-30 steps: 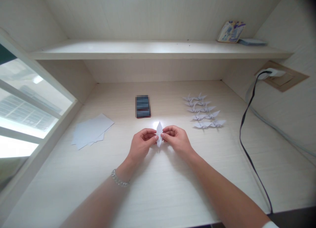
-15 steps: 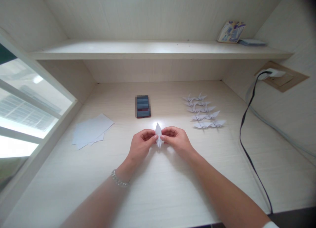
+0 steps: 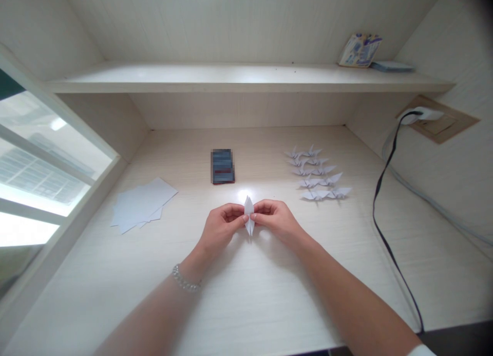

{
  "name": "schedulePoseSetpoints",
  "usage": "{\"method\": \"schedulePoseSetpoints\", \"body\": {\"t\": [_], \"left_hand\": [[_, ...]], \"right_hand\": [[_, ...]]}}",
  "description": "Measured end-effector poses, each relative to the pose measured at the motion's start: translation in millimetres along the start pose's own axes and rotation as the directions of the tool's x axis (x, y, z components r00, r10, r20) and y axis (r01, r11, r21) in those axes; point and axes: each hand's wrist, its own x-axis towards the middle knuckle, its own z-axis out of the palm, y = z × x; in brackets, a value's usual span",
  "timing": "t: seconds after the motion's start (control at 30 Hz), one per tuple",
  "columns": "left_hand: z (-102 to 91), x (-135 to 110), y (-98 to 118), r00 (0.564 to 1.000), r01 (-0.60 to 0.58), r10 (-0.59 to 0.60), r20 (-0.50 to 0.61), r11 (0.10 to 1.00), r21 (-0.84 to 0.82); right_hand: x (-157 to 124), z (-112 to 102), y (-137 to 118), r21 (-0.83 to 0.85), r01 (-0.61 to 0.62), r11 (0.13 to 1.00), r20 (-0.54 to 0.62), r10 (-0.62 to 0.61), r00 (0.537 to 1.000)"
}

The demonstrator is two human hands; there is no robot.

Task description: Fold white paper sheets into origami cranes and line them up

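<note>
A small piece of folded white paper point(image 3: 249, 210), a narrow diamond with a split lower tip, is held upright over the middle of the desk. My left hand point(image 3: 224, 224) pinches its left edge between thumb and fingers. On the opposite edge, my right hand point(image 3: 275, 220) pinches it the same way. Both thumbs press the near face at about mid-height, and the fingertips behind are partly hidden. Several folded paper cranes point(image 3: 326, 193) stand in rows to the right, beyond my right hand. Loose white paper sheets point(image 3: 143, 204) lie overlapping on the left.
A dark rectangular object point(image 3: 222, 166), its surface blurred, lies beyond my hands. A shelf point(image 3: 231, 73) runs across the back with a colourful packet point(image 3: 359, 50) on it. A black cable point(image 3: 379, 191) hangs from the wall socket point(image 3: 439, 118) down the desk's right side.
The folded paper has shifted slightly down and to the right, and appears tilted a little differently. Both hands keep their pinch on it.
</note>
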Motion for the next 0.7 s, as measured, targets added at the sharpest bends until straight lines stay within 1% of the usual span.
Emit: {"method": "schedulePoseSetpoints", "body": {"t": [0.13, 0.3, 0.43, 0.57, 0.7], "left_hand": [[-0.3, 0.1, 2.3, 1.000, 0.004, -0.004, 0.018, 1.000, -0.001], [-1.1, 0.7, 2.9, 0.999, 0.024, -0.023, -0.045, 1.000, 0.004], [-1.5, 0.6, 1.4, 0.998, 0.006, -0.005, -0.063, 1.000, 0.019], [-1.0, -1.2, 0.3, 0.998, -0.043, 0.046, -0.046, 0.996, 0.073], [-0.2, -2.6, 2.0, 0.995, -0.084, 0.090, -0.039, 0.987, 0.134]], "right_hand": [[-0.9, -0.5, -0.8, 0.024, -0.004, 1.000, 0.030, 0.003, 1.000], [-1.1, -0.9, 0.2, 0.075, -0.015, 0.997, 0.052, 0.011, 0.999], [-1.7, -0.5, -1.2, 0.077, -0.016, 0.997, 0.046, 0.013, 0.999], [-2.4, -0.1, -3.0, 0.106, -0.044, 0.993, 0.046, 0.040, 0.998], [-1.1, -0.7, -0.4, 0.002, -0.001, 1.000, -0.002, 0.001, 1.000]]}}
